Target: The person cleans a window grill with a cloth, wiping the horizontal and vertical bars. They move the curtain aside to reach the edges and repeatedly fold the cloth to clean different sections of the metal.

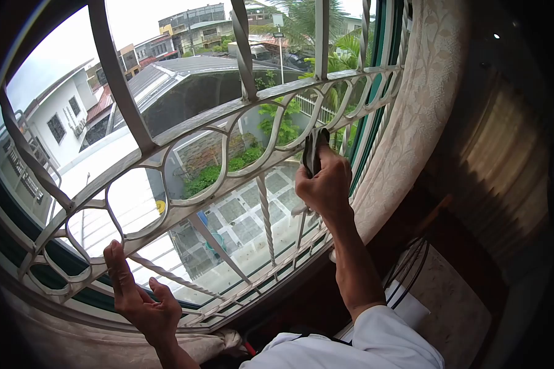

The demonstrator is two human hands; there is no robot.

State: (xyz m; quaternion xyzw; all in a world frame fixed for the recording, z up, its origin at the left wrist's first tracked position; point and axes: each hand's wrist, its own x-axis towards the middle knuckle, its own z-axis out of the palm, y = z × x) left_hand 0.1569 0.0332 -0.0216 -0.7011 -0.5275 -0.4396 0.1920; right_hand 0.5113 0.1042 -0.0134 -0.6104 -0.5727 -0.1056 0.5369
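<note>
A white metal window grille [197,194] with twisted bars and a band of curved scrollwork spans the window. My right hand [326,184] is closed round a dark grey, folded cloth [314,150] and holds it against the scrollwork's lower rail, toward the right side. My left hand [140,295] is at the lower left of the grille. Its fingers stretch upward, with the fingertips at the lower rail and the thumb held apart; nothing shows in its grasp. The palm side of the right hand is hidden.
A patterned cream curtain [428,92] hangs along the right edge of the window, and another curtain part [61,335] lies below left. At lower right stands a surface with dark cables [412,264]. Outside are roofs, plants and a tiled yard [240,209].
</note>
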